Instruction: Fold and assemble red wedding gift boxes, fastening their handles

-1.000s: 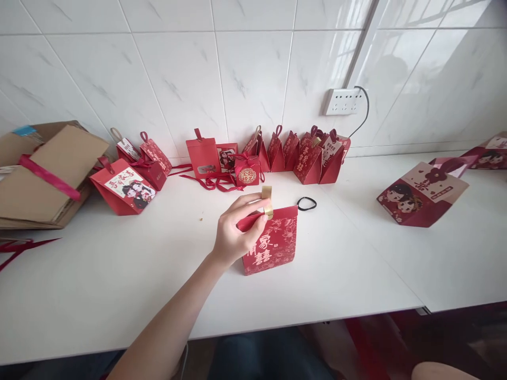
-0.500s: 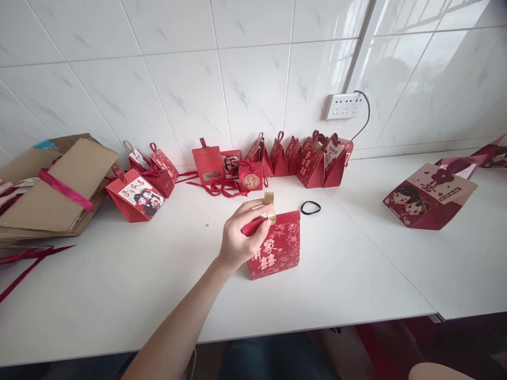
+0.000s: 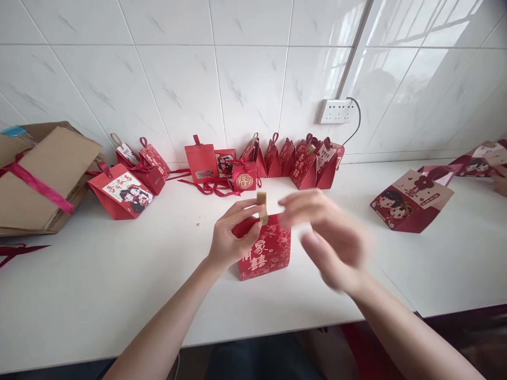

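Observation:
A red gift box (image 3: 273,250) with pale flowers and white characters stands upright on the table in front of me. My left hand (image 3: 233,232) pinches its top edge, where a gold ribbon loop (image 3: 262,200) sticks up between thumb and fingers. Part of the box's left side is hidden behind that hand. Just to the right, my right hand (image 3: 330,237) is blurred by motion, thumb and fingers apart, with nothing visible in it. It hovers close to the box's upper right corner.
Several red gift boxes (image 3: 304,166) line the tiled wall, some with ribbon. On the left are a cardboard box (image 3: 59,179) and a red box with a couple printed on it (image 3: 122,192). A handled box (image 3: 412,203) stands right; another person's hand (image 3: 501,182) shows at the edge.
My right hand has come into view from the right and now covers where the black ring lay. The left hand keeps its pinch on the box. The view has shifted slightly right.

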A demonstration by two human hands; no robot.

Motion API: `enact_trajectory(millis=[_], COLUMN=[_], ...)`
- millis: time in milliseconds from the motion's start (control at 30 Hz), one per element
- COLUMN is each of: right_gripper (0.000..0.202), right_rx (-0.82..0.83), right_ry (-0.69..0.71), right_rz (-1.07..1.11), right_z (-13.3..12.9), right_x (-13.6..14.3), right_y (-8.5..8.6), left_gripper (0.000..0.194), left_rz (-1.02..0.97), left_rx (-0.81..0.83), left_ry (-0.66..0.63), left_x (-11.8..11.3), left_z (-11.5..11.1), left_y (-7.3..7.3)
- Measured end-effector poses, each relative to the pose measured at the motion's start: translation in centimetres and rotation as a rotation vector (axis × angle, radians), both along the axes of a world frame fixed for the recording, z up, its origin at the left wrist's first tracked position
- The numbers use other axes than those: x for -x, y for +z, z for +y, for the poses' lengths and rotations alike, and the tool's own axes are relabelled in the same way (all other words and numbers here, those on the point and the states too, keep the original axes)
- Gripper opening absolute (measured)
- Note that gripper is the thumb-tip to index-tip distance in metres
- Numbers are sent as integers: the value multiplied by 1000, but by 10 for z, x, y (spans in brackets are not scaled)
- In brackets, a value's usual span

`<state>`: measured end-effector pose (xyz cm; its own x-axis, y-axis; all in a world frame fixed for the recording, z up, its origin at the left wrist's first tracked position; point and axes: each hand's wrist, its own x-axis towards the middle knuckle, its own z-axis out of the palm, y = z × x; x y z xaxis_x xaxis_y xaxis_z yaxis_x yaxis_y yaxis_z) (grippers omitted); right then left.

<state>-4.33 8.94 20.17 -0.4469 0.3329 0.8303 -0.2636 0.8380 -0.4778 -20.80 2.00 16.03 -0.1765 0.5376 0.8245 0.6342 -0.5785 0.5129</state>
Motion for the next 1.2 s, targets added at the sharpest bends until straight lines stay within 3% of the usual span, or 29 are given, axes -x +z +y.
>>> enact_trajectory(millis=[167,333,500,1200], right_gripper=[15,5,10,13], right_rx=[-1,8,-12,68], right_ry=[17,-29,-35,-45], right_rz=[42,6,43,1], right_z=[42,34,20,18], right_x=[30,30,27,27], right_y=[-30,-62,-61,-57], left_gripper=[31,35,35,33], left_rz=[62,103,107,63], left_rx=[28,10,-4,20], left_ry=[58,65,70,55], left_x=[-2,-2,-3,-5], left_z=[-4,-5,-4,-5], left_y=[5,4,4,4])
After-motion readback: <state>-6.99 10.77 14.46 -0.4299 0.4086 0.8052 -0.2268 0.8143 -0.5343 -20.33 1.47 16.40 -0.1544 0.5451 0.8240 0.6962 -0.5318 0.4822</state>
